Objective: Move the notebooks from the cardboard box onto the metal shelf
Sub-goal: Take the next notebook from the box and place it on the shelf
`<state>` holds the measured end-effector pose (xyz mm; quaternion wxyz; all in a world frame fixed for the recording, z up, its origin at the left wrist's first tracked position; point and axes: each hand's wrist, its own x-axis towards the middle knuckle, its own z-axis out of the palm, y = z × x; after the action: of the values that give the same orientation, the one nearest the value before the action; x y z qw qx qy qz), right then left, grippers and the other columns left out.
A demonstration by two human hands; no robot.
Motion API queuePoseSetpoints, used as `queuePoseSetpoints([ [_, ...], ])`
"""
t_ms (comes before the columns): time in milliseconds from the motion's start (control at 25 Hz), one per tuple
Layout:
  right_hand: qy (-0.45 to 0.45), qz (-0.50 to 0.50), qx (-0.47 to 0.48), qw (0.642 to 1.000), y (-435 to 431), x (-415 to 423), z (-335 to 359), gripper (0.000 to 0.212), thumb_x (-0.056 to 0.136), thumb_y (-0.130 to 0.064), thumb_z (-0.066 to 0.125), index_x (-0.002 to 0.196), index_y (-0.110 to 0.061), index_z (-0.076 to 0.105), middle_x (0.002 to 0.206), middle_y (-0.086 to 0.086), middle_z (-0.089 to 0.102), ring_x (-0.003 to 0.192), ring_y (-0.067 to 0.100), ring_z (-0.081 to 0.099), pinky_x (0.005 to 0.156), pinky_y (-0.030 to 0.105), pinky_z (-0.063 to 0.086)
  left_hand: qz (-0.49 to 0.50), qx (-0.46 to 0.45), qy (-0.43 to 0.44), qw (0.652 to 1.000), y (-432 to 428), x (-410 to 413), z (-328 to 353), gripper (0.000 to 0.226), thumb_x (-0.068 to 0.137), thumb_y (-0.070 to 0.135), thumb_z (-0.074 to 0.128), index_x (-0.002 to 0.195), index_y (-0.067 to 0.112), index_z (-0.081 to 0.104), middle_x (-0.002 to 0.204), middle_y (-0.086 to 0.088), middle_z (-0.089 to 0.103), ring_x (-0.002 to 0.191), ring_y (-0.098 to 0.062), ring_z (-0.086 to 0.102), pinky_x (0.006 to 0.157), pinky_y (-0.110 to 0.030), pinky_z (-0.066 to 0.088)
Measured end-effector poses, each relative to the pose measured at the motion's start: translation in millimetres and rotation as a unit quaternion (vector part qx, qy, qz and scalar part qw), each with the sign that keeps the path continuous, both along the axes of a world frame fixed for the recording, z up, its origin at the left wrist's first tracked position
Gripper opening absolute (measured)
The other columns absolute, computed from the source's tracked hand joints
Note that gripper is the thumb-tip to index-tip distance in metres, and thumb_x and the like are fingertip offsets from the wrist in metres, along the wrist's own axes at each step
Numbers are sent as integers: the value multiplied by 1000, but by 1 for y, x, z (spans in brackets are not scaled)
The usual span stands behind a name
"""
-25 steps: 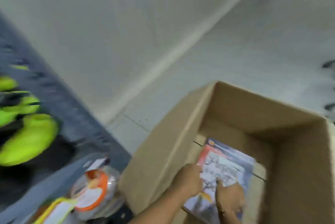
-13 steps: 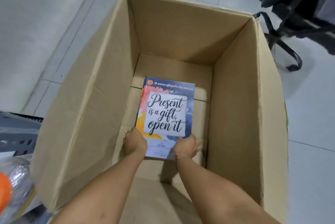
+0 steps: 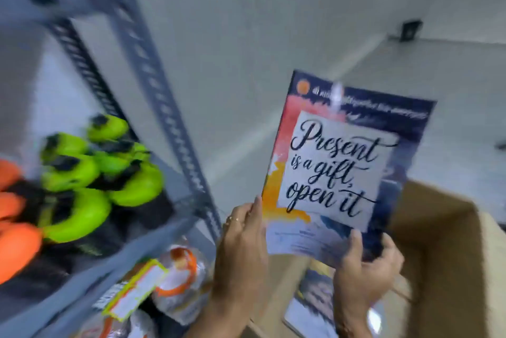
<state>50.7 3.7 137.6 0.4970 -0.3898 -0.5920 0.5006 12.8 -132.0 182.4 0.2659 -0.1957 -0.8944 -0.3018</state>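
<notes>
A notebook with a colourful cover reading "Present is a gift, open it" is held upright above the cardboard box. My left hand grips its lower left edge and my right hand grips its lower right corner. Below it, another notebook lies inside the box. The grey metal shelf stands to the left, its slotted upright post close to my left hand.
Lime-green items and orange items crowd the upper shelf board. Plastic-wrapped packs with orange labels sit on the lower level. A white wall and pale tiled floor lie behind.
The notebook has been lifted out of the box by both hands and now stands raised beside the shelf. The view has swung up and left from the box's inside.
</notes>
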Motion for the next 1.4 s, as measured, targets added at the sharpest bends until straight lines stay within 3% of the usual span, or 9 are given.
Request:
queuePoseSetpoints([
  [160,210,128,131,960,-88,-22,145,57,80,-25,60,120,16,54,103,23,57,86,-10,51,76,-7,35,132,118,267,947,-105,39,134,35,85,25,54,110,5,69,92,-4,65,73,-10,56,84,-4,44],
  [400,339,285,253,860,-201,-73,300,35,84,-11,65,115,5,63,98,27,65,87,27,63,79,27,50,349,101,208,908,-218,61,289,30,86,9,62,114,-1,65,97,-16,64,92,-31,59,78,-26,39],
  [600,51,431,396,809,-249,-135,381,23,89,-6,50,99,1,69,104,24,69,97,37,62,74,35,46,451,20,53,891,-266,15,340,22,86,-1,48,67,3,59,62,-15,53,77,-39,51,61,-36,32],
  [760,-180,482,448,731,-261,-158,385,28,89,-7,42,112,1,57,121,24,60,119,39,49,98,44,42,483,-10,-101,870,-283,-2,338,30,94,18,45,113,-1,57,121,-26,60,112,-42,55,88,-41,47],
  [920,-79,481,431,759,-256,-148,383,28,90,-8,41,107,-1,62,116,22,65,113,36,54,98,36,39,510,-51,-92,854,-267,1,346,28,92,10,46,114,-3,58,123,-28,58,115,-42,53,95,-43,46],
  [1080,371,229,361,824,-186,-99,305,19,89,-4,57,103,3,68,107,14,70,100,27,60,92,30,43,402,-170,274,857,-199,-8,300,28,88,0,47,109,2,66,118,-19,67,116,-39,54,102,-42,38],
  [1160,348,150,307,873,-137,-88,220,21,91,-3,53,107,6,63,109,19,64,105,24,57,99,33,43,203,-186,342,898,-131,-20,235,34,86,0,46,113,4,66,120,-13,68,109,-36,61,100,-39,41],
  [1280,74,164,65,982,-57,-87,58,36,90,-17,45,116,4,59,121,24,60,117,26,51,105,23,34,-63,-158,110,979,-20,-45,103,35,80,6,45,102,9,72,106,-6,75,92,-29,69,82,-33,56],
  [1400,-267,110,-129,949,10,-41,-101,51,78,-22,37,116,3,61,122,28,60,115,41,52,99,42,40,-146,-219,-308,914,64,-51,-57,38,80,6,43,106,12,69,109,-9,72,100,-31,66,83,-34,56],
])
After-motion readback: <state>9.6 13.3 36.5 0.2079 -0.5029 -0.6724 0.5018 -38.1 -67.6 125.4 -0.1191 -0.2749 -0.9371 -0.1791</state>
